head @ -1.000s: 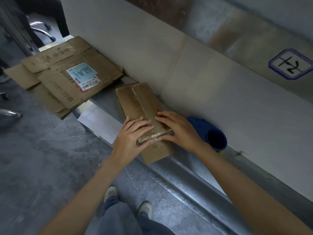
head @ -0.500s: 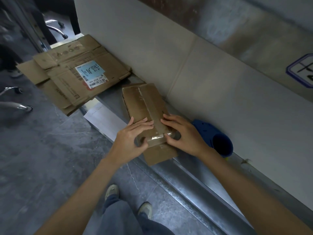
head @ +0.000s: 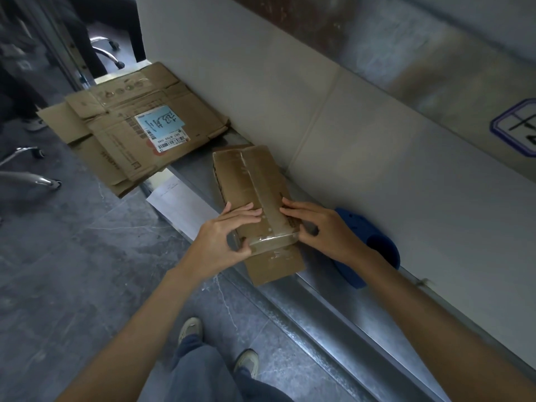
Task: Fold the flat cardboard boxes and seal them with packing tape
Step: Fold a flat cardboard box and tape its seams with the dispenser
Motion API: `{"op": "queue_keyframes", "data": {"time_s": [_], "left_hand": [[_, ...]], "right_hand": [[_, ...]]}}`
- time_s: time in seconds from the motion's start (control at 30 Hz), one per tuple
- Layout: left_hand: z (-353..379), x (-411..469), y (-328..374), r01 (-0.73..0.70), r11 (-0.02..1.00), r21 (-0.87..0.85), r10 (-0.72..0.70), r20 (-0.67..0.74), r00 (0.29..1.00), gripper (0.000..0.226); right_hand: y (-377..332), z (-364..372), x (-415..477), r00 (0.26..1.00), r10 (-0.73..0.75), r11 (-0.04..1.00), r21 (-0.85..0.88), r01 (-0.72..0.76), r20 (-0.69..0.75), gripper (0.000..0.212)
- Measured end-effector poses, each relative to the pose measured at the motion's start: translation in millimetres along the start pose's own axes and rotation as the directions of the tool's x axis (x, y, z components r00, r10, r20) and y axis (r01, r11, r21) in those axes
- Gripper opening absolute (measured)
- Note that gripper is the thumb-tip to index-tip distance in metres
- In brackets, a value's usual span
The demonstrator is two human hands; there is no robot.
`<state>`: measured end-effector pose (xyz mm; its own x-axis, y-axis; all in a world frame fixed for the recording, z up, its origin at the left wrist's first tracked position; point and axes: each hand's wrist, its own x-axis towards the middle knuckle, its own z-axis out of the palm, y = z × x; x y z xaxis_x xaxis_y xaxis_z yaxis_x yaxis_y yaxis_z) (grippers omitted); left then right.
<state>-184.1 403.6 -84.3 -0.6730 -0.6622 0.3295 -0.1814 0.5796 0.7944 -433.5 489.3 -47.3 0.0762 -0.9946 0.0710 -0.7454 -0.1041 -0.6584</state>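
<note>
Brown cardboard box [head: 249,175], folded shut, lies on the grey metal ledge [head: 304,300] against the white wall, its near end jutting past the ledge's edge. Neither hand grips anything. The left hand [head: 223,239] lays straight fingers on top with its thumb against the end face, and the right hand [head: 327,230] presses flat beside the clear packing tape [head: 269,216] on the seam. Uneven pressing could trap wrinkles or leave the tape end loose. Leaning on the overhang could tip the box off.
</note>
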Motion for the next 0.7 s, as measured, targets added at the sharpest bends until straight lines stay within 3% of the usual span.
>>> {"op": "queue_keyframes", "data": {"time_s": [0.27, 0.37, 0.7], "left_hand": [[-14, 3, 0, 0.031, 1.000, 0.006, -0.031, 0.159, 0.987, 0.057], [-13, 3, -1, 0.033, 0.999, 0.013, -0.034, 0.132, 0.991, 0.058], [4, 0, -2, -0.001, 1.000, 0.004, 0.001, -0.040, 0.999, 0.037]], "right_hand": [[-2, -11, 1, 0.991, 0.018, 0.998, -0.055, -0.011, 0.130, 0.062], [-1, -13, 3, 0.992, 0.001, 0.997, -0.079, 0.009, 0.126, 0.063], [-3, -2, 5, 0.995, -0.097, 0.990, -0.104, 0.095, -0.012, 0.040]]}}
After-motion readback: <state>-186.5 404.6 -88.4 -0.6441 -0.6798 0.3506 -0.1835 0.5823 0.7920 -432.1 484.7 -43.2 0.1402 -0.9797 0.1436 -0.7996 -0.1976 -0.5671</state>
